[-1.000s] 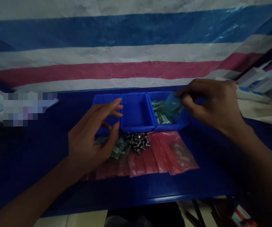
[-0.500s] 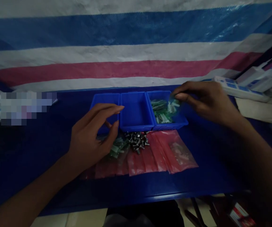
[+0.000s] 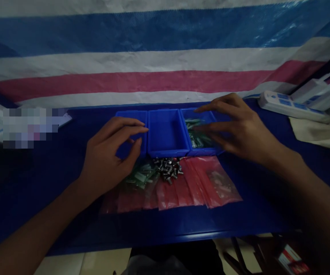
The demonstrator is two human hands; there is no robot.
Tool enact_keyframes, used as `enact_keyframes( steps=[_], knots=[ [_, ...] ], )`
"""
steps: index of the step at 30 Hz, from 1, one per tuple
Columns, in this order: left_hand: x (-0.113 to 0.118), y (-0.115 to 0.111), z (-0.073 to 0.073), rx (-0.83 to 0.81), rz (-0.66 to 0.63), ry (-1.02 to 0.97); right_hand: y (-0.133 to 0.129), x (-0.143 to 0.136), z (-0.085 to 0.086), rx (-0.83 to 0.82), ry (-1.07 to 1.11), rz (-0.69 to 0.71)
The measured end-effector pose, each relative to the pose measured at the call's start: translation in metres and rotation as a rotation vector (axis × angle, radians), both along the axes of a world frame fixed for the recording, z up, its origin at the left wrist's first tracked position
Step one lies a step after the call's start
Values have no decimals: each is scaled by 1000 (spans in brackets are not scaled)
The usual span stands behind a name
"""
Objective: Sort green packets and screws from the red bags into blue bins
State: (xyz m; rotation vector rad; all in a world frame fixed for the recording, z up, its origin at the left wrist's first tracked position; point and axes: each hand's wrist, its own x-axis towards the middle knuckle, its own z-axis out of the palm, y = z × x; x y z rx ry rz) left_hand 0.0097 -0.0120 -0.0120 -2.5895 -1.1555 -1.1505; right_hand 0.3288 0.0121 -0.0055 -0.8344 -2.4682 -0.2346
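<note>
At the far middle of the worktop [image 3: 165,231], three blue trays stand side by side. The right tray [image 3: 186,143] holds a heap of green packets [image 3: 197,140] with slim pieces inside. Over it is the right hand [image 3: 239,128], fingers and thumb spread well apart, with nothing visible in its grasp; the lower fingers are blurred, so whether they touch the packets I cannot tell. The left hand [image 3: 107,154] is half open in front of the left tray [image 3: 130,114], partly covering it, its fingers lightly curved and the thumb apart, holding nothing. Between these two trays is the middle tray [image 3: 167,131].

On the near side of the trays, red plastic bags [image 3: 193,185] lie in an overlapping row. Dark metal screws [image 3: 169,170] are heaped at its middle, with more greenish packets [image 3: 142,176] to their left, beside the left hand. To the far right lies a white power strip [image 3: 291,105].
</note>
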Motion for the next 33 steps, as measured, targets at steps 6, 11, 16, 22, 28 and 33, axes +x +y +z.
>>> enact_keyframes(
  steps=[6, 11, 16, 22, 28, 33],
  knots=[
    [-2, 2, 3, -32, 36, -57, -48, -67, -16, -132, 25, 403],
    [0, 0, 2, -41, 20, -57, -59, -84, -30, -113, -10, 371],
    [1, -6, 5, -54, -8, -114, -56, -68, -20, -307, 392, 272],
    [4, -17, 5, 102, -149, 73, -51, -61, -15, -582, 810, 145],
    [15, -24, 5, -108, -80, -98, -55, -68, -14, -434, 749, 80],
    [15, -21, 6, -250, -74, -174, -61, -66, -17, -361, 759, -39]
  ],
)
